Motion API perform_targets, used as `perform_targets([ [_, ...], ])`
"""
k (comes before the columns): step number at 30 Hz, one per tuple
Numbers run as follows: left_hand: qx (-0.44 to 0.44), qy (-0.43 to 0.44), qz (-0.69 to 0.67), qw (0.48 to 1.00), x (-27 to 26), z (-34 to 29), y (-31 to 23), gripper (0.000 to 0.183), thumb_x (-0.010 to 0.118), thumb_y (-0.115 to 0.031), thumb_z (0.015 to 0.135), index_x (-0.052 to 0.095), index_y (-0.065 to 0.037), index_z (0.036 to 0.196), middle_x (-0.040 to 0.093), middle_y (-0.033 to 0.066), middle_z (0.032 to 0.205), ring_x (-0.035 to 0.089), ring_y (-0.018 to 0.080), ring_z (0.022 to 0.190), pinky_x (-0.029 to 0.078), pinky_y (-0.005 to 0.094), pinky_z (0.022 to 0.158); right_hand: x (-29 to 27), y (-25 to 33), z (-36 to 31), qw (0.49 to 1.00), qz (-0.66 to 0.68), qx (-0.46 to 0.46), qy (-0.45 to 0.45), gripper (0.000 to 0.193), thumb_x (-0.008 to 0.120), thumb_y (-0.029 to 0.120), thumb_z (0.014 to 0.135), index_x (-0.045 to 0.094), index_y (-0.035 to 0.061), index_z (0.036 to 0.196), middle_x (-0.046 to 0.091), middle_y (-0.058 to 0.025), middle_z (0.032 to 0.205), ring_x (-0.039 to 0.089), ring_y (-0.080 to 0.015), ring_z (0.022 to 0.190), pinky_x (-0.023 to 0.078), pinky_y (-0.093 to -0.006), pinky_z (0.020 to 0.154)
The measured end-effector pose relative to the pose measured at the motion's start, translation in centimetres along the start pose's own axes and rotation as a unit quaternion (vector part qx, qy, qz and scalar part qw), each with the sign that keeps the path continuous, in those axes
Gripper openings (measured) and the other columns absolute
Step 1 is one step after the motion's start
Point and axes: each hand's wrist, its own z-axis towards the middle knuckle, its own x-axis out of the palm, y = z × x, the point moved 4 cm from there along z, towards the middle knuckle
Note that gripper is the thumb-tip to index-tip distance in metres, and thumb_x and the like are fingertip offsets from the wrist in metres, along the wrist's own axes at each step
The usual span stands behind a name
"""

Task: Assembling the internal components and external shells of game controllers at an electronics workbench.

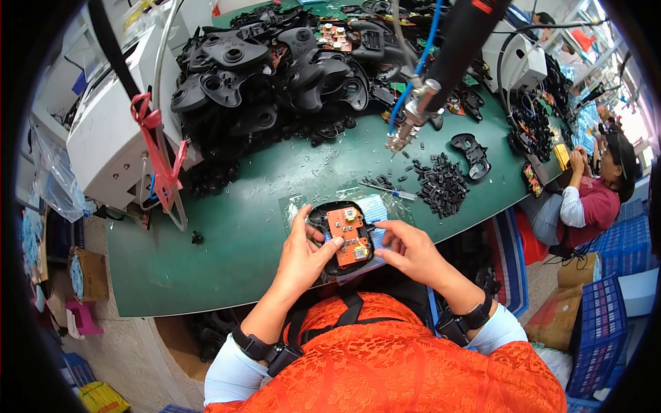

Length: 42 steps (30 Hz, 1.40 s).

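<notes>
A black game controller shell (372, 242) lies open on the near part of the bench, an orange circuit board (349, 234) with metal-topped parts inside it. My left hand (301, 249) grips its left side, the thumb pressing on the board and the fingers round the edge. At the right edge of the shell is my right hand (407, 251), index fingertip touching the rim and thumb apart from it; I see nothing held between them. Under the controller lies a blue-and-white patterned cloth or sheet (375, 208). A slim screwdriver-like tool (399, 193) rests just beyond.
Small black parts (444, 186) form a heap beside a single controller shell (471, 155). Controller shells (234, 55) pile up at the back. A hanging electric driver (421, 103) comes down over the bench (193, 268). A grey machine (117, 138) stands left; a co-worker (595, 186) sits right.
</notes>
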Motion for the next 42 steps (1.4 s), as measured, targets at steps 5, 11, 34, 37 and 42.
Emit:
perform_targets([
  [5, -0.012, -0.010, 0.034, 0.999, 0.2, 0.4, -0.7, 0.092, 0.081, -0.024, 0.083, 0.026, 0.002, 0.152, 0.057, 0.0079, 0.093, 0.056, 0.0118, 0.076, 0.049, 0.0269, 0.068, 0.4, -0.1, -0.1, 1.000, -0.005, -0.010, 0.002, 0.047, 0.077, 0.012, 0.080, 0.058, 0.0025, 0.122, 0.063, -0.0108, 0.090, 0.063, -0.0243, 0.070, 0.051, -0.0354, 0.063],
  [11, 0.000, -0.018, 0.052, 0.998, 0.6, 0.3, -0.5, 0.094, 0.083, -0.018, 0.081, 0.025, 0.003, 0.152, 0.057, 0.0070, 0.089, 0.055, 0.0108, 0.074, 0.048, 0.0254, 0.067, 0.8, -0.7, -0.2, 0.996, -0.024, -0.075, -0.039, 0.049, 0.079, 0.009, 0.078, 0.058, 0.0030, 0.122, 0.060, -0.0076, 0.088, 0.057, -0.0180, 0.063, 0.048, -0.0317, 0.058],
  [34, 0.169, 0.003, 0.081, 0.982, -0.1, -1.3, -0.2, 0.039, 0.075, -0.005, 0.085, 0.065, -0.007, 0.123, 0.054, 0.0051, 0.101, 0.056, 0.0087, 0.069, 0.048, 0.0230, 0.060, 0.6, 0.3, -0.3, 0.996, -0.057, -0.069, -0.013, 0.050, 0.079, 0.011, 0.077, 0.057, 0.0051, 0.122, 0.060, -0.0116, 0.091, 0.064, -0.0299, 0.079, 0.051, -0.0386, 0.068],
  [37, 0.174, -0.005, 0.085, 0.981, -0.1, -1.4, -0.7, 0.039, 0.076, -0.006, 0.084, 0.065, -0.007, 0.122, 0.054, 0.0065, 0.103, 0.057, 0.0103, 0.068, 0.048, 0.0244, 0.060, 0.3, 0.5, -0.5, 0.997, -0.047, -0.064, -0.022, 0.045, 0.077, 0.012, 0.079, 0.058, 0.0056, 0.120, 0.060, -0.0118, 0.090, 0.064, -0.0302, 0.080, 0.051, -0.0388, 0.068],
  [42, 0.299, -0.024, 0.241, 0.923, -1.0, -1.4, -4.8, 0.053, 0.071, 0.005, 0.072, 0.064, -0.008, 0.123, 0.054, 0.0175, 0.129, 0.052, 0.0361, 0.120, 0.044, 0.0435, 0.099, -2.1, -0.2, -1.3, 0.985, -0.086, -0.082, -0.125, 0.030, 0.072, 0.006, 0.082, 0.062, 0.0030, 0.110, 0.060, -0.0132, 0.086, 0.063, -0.0288, 0.069, 0.051, -0.0384, 0.062],
])
